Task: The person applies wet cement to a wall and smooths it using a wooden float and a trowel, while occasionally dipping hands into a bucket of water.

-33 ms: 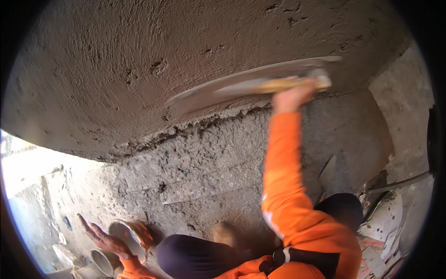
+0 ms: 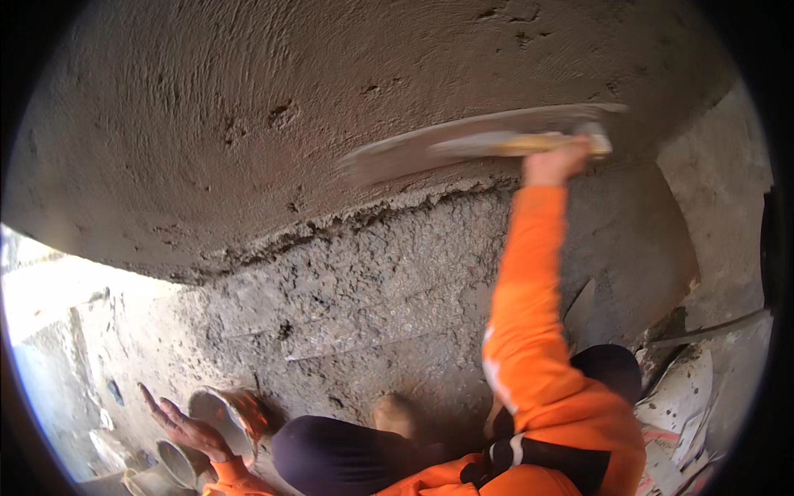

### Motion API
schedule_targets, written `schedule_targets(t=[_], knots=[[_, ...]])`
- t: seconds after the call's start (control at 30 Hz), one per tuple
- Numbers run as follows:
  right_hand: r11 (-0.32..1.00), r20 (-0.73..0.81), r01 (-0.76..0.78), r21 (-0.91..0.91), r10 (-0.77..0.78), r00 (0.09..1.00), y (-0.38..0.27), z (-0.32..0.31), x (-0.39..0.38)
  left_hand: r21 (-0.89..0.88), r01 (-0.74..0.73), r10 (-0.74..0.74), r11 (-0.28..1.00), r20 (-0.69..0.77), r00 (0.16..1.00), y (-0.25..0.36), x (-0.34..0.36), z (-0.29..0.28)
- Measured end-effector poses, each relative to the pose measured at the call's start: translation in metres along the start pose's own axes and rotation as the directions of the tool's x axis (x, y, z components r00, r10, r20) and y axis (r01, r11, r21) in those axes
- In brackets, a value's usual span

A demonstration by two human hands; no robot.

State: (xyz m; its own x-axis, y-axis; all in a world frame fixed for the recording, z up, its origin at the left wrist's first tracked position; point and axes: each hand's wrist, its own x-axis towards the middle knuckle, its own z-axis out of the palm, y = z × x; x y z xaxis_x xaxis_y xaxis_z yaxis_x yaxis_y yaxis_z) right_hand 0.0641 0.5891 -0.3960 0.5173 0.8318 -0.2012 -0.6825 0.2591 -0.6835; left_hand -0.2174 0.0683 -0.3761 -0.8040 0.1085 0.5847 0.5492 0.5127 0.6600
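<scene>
My right hand [image 2: 560, 160] is wrapped round the yellowish handle of a long plastering float [image 2: 397, 159], which is smeared by motion. Its blade lies against the wet grey-brown plaster of the wall [image 2: 248, 157], close above the plaster's ragged lower edge. My left hand [image 2: 186, 430] hangs at the lower left with fingers stretched out, holding nothing. Beside it is the rim of a bucket [image 2: 217, 413]; whether they touch I cannot tell.
Wet mortar [image 2: 347, 289] covers the floor along the wall foot. A pointed trowel blade [image 2: 581, 304] lies right of my right arm. A second bucket [image 2: 178, 463] sits near my left hand. Stained paper sacks [image 2: 682, 393] lie at the lower right.
My right hand and the float have slid to the right along the wall. My left hand stays nearly in place, fingers still stretched.
</scene>
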Motion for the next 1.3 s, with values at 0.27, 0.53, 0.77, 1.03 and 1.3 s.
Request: schedule_targets(t=[0.27,0.53,0.77,1.03,1.3], knots=[[0.998,-0.068,-0.011,0.055,0.014,0.998,0.039,-0.058,0.09,0.079,0.124,-0.126,0.989,0.015,0.992,-0.065,-0.048,-0.053],[0.943,-0.061,-0.331,-0.032,0.329,0.942,0.146,-0.036,-0.242,0.028,0.259,-0.247,0.966,-0.218,0.944,-0.031,-0.06,-0.07],[0.858,0.132,-0.501,0.119,0.486,0.864,0.139,-0.018,-0.3,0.183,0.189,-0.138,0.965,-0.257,0.957,-0.059,-0.06,-0.116],[0.939,0.428,0.141,0.314,-0.273,0.862,0.002,0.102,-0.188,0.067,0.28,-0.243,0.958,-0.332,0.912,-0.094,-0.069,-0.147],[0.88,0.923,0.306,0.364,-0.385,0.009,-0.055,0.279,-0.275,-0.287,0.294,-0.38,0.912,-0.319,0.868,-0.089,-0.075,-0.097]])
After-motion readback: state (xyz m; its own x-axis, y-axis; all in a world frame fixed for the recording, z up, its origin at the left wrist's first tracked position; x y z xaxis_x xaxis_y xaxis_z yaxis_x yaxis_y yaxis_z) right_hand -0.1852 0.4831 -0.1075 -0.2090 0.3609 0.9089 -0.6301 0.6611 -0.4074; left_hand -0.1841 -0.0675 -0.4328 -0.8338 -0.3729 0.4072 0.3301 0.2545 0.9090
